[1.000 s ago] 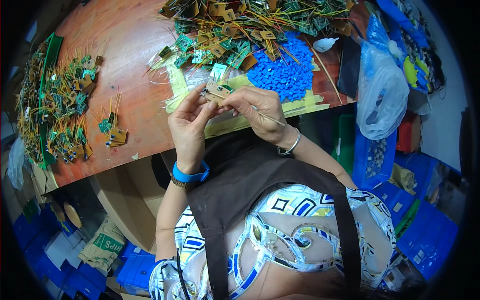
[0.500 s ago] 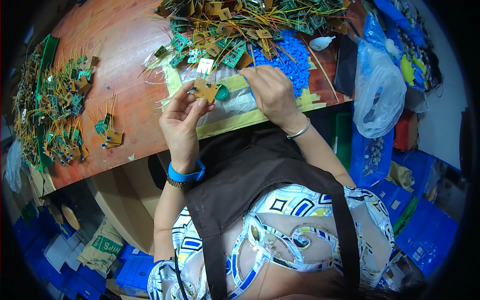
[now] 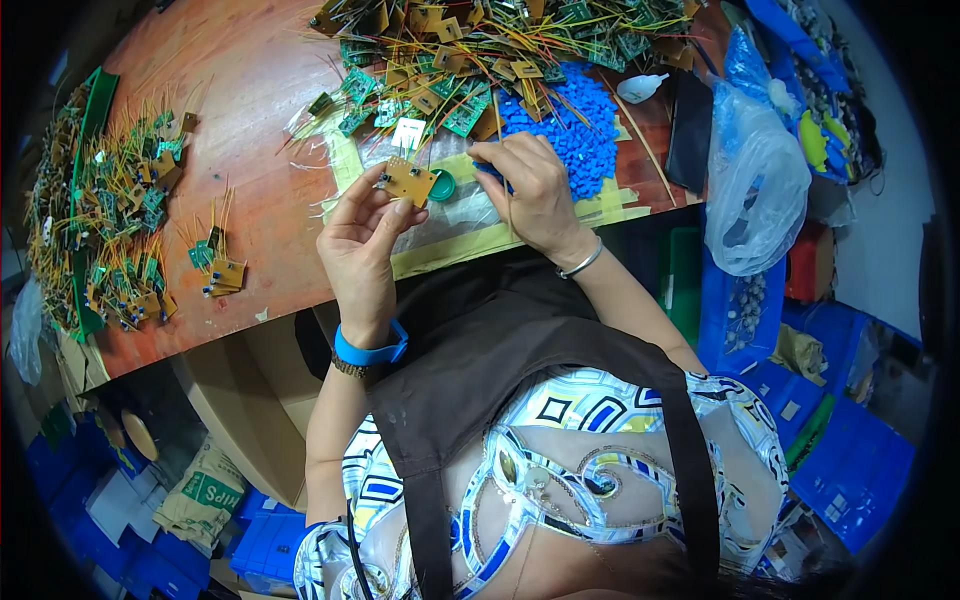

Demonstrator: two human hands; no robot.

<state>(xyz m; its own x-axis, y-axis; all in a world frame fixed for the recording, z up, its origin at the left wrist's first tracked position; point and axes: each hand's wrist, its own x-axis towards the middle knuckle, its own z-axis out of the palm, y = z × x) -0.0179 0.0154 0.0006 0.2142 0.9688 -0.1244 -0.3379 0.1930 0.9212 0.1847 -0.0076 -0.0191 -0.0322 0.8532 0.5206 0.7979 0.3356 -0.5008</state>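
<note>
Between the thumb and fingers of my left hand (image 3: 365, 225) is a brown circuit board (image 3: 408, 181) with small dark parts on its face. A small round green dish (image 3: 443, 184) lies just right of the board. My right hand (image 3: 535, 190), fingers curled, is closed on a thin brown stick (image 3: 497, 112), whose upper part stands out above the knuckles; my fingertips are hidden from view. A gap separates my right hand from the board. Close behind the right hand spreads a heap of small blue plastic pieces (image 3: 580, 120).
A big pile of wired circuit boards (image 3: 450, 60) covers the table's far side. More wired boards (image 3: 130, 220) lie at the left by a green strip (image 3: 88, 200). A white squeeze bottle (image 3: 642, 87), a dark flat object (image 3: 690, 130) and a plastic bag (image 3: 755, 180) are at the right.
My right hand has shifted slightly left and toward me, with the stick turning more upright. The left hand and its circuit board have hardly moved.
</note>
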